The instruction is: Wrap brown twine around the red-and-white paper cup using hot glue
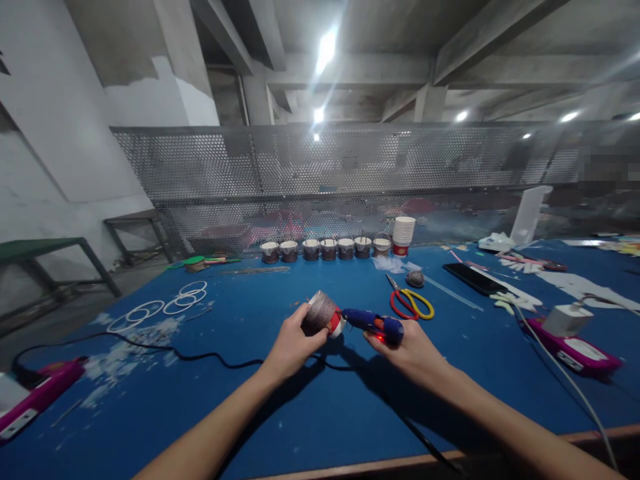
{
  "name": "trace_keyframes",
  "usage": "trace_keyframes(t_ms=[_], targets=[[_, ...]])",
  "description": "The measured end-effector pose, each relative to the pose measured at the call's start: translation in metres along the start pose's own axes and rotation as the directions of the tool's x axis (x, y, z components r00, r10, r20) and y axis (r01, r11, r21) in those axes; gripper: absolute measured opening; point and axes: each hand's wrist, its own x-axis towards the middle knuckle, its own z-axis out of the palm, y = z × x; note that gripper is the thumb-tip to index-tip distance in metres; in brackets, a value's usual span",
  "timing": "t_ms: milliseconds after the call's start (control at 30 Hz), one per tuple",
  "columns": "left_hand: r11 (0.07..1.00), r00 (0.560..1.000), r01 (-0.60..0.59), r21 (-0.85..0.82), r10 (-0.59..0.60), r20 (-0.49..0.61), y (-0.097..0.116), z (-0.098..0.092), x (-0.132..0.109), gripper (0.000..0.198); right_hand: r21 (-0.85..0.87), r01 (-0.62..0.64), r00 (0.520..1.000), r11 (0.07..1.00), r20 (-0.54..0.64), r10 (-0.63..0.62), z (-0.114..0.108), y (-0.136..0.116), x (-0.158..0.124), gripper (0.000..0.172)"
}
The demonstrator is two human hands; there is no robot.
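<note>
My left hand is closed around a small paper cup, tilted on its side, its wall mostly wound with grey-brown yarn. A red and white band stays bare at the cup's right end. In my right hand is a blue hot glue gun, with a small red light glowing near the grip. Its nozzle points left and meets or nearly meets the cup by the bare band. Beyond my right hand lie scissors with red and yellow handles and a ball of grey-brown yarn.
Several wrapped cups line the table's back edge beside a stack of paper cups. White rings lie left. A black cable crosses the blue table. Pink power strips sit at both sides; a phone lies right.
</note>
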Motion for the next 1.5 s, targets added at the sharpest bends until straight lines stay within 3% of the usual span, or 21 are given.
trace_keyframes(t_ms=[333, 667, 900, 1500], targets=[[1.0, 1.0, 0.011, 0.004, -0.011, 0.012, 0.0, 0.0, 0.0, 0.02, 0.013, 0.024, 0.999, 1.0, 0.024, -0.024, 0.001, -0.002, -0.008, 0.028], [1.0, 1.0, 0.014, -0.005, -0.014, 0.013, 0.0, -0.001, 0.001, 0.017, 0.172, -0.194, 0.979, 0.966, -0.033, 0.203, -0.01, 0.003, -0.003, 0.035], [0.998, 0.998, 0.03, -0.063, -0.026, 0.056, 0.0, -0.002, 0.001, 0.025, 0.152, -0.313, 0.943, 0.937, -0.068, 0.326, -0.018, 0.01, -0.009, 0.041], [0.993, 0.995, 0.101, -0.066, -0.102, -0.015, 0.004, -0.002, 0.002, 0.018, 0.139, -0.236, 0.968, 0.962, -0.057, 0.246, -0.016, 0.02, -0.015, 0.035]])
